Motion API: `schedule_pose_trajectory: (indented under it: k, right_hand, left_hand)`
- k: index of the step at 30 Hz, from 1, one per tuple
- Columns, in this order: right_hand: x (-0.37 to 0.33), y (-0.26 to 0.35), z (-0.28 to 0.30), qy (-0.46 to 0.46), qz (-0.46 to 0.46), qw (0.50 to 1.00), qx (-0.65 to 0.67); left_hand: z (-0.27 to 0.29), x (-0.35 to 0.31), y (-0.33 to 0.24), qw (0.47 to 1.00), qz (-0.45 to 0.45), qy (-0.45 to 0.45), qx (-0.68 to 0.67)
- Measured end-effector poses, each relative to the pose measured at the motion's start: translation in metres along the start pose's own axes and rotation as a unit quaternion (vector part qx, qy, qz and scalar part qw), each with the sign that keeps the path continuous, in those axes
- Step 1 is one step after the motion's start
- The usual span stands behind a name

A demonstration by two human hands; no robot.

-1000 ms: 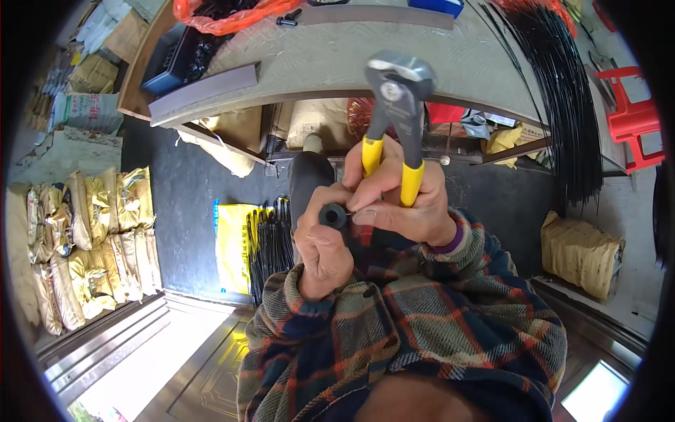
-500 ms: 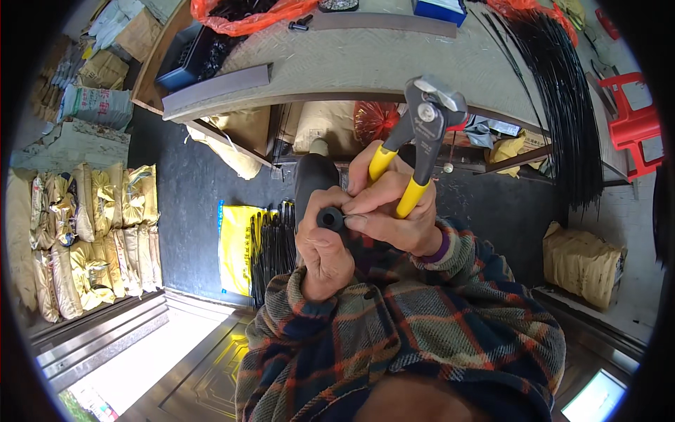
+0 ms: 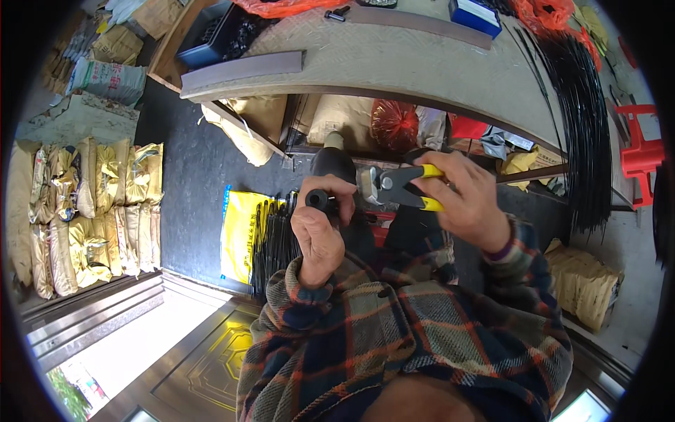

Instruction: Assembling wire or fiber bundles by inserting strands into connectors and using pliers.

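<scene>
My left hand (image 3: 320, 235) grips a black tube (image 3: 318, 200); right hand (image 3: 467, 200) holds yellow-handled pliers (image 3: 394, 186), jaws nearing it — next, careful alignment.

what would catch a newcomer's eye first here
At centre, the right hand holds yellow-handled pliers with their head pointed at a small black tube pinched in the left hand. At upper right a thick sheaf of black rods hangs over the bench.
</scene>
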State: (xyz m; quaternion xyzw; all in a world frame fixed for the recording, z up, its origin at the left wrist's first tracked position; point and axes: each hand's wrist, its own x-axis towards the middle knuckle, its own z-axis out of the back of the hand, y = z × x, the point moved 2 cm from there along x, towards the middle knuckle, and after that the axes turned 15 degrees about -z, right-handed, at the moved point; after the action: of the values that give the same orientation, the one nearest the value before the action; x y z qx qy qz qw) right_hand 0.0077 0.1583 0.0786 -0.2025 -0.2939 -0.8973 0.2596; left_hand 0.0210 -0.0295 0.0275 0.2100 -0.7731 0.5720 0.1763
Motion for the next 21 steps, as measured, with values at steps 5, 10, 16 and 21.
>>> schedule_pose_trajectory:
  k: [5, 10, 16, 21]
  right_hand:
    - [0.005, 0.004, 0.011, 0.086, 0.051, 0.98, -0.173]
    - [0.015, 0.006, 0.019, 0.065, 0.062, 0.972, -0.217]
    - [0.02, 0.012, 0.025, 0.058, 0.094, 0.947, -0.302]
    - [0.026, 0.013, 0.028, 0.093, 0.134, 0.924, -0.346]
  left_hand:
    - [-0.005, -0.008, -0.009, 0.983, 0.152, 0.007, 0.1]
    - [-0.008, -0.005, -0.009, 0.984, 0.155, -0.006, 0.085]
    - [-0.01, -0.005, -0.007, 0.989, 0.134, -0.01, 0.065]
    - [-0.011, -0.005, -0.01, 0.991, 0.071, -0.01, 0.111]
